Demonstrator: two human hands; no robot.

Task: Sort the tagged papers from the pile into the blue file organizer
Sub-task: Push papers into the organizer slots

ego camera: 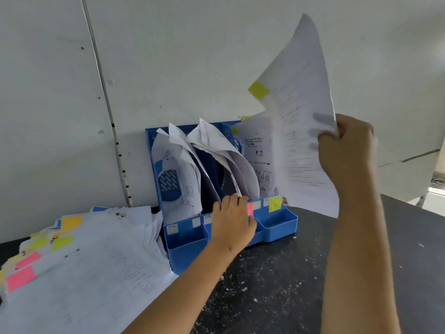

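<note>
My right hand (pixel 346 143) is raised above the desk, fingers and thumb curled around the right edge of a printed sheet (pixel 301 121). The sheet hangs upright in the air, above and in front of the organizer's rightmost compartment, its lower edge near the front pockets. A yellow tag (pixel 258 90) sticks out from its left edge.

My left hand (pixel 232 220) rests against the front of the blue file organizer (pixel 279 225), fingers bent against the lower edge of the papers in the middle compartments; whether they pinch a sheet I cannot tell. A pink label (pixel 250 209) shows just beside the fingers, a yellow label (pixel 275 204) further right on the front edge.

The organizer stands on the dark speckled desk (pixel 277 285), back against the white wall (pixel 168 56). Its compartments hold curled, leaning papers (pixel 216 150).

The pile (pixel 79 273) lies to the left of the organizer, touching its side, fanned out, with yellow, green and pink tags (pixel 20 278) along its left edge.
</note>
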